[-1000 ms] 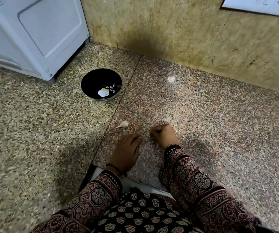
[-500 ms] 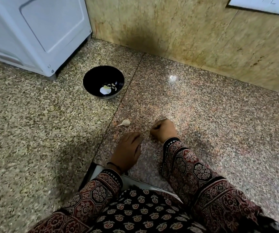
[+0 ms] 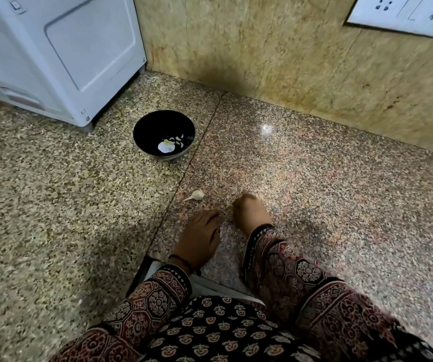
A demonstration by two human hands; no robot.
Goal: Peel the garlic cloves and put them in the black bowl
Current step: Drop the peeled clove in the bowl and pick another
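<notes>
A black bowl [image 3: 155, 124] stands on the speckled stone surface [image 3: 314, 205], with several peeled garlic cloves [image 3: 176, 142] and a white piece [image 3: 165, 147] inside. A garlic piece with its stem [image 3: 196, 195] lies on the stone between the bowl and my hands. My left hand [image 3: 199, 239] rests palm down with loose fingers, just below that piece. To its right, my right hand [image 3: 250, 211] has its fingers curled down against the stone. Whatever lies under those fingers is hidden.
A white appliance [image 3: 53, 53] stands at the back left, close behind the bowl. A tan stone wall [image 3: 262, 61] closes the back, with a white socket plate [image 3: 403, 14] at top right. The surface's near edge [image 3: 142, 273] is by my body.
The view shifted a little with my head. Both hands stay in nearly the same spot on the stone; the right hand stays curled.
</notes>
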